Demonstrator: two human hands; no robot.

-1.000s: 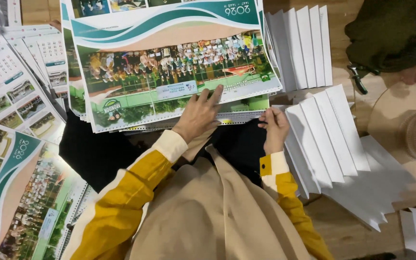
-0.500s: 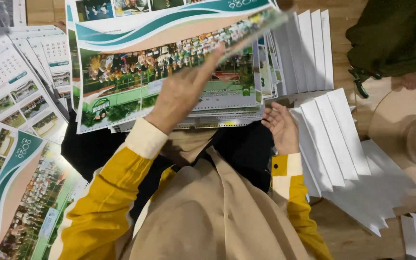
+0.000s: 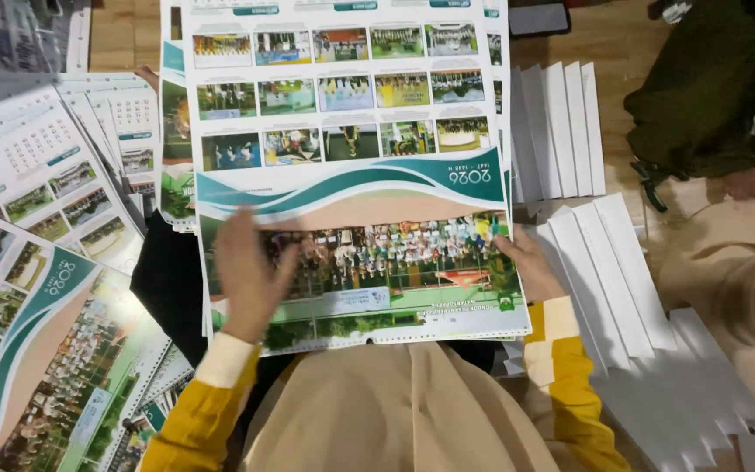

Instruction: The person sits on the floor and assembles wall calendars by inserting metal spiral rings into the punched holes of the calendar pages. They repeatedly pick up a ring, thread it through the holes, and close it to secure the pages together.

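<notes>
Left hand flat, fingers spread, pressing on large printed calendar sheet with teal wave and group photo. Sheet tops stack ahead of lap. Right hand grips sheet's right edge. Fanned white folded cards right of sheet.

You have two hands on the work: your left hand and your right hand. One calendar cover sheet lies under them. One photo-grid sheet lies above it. Two fans of white folded cards sit at your right.
</notes>
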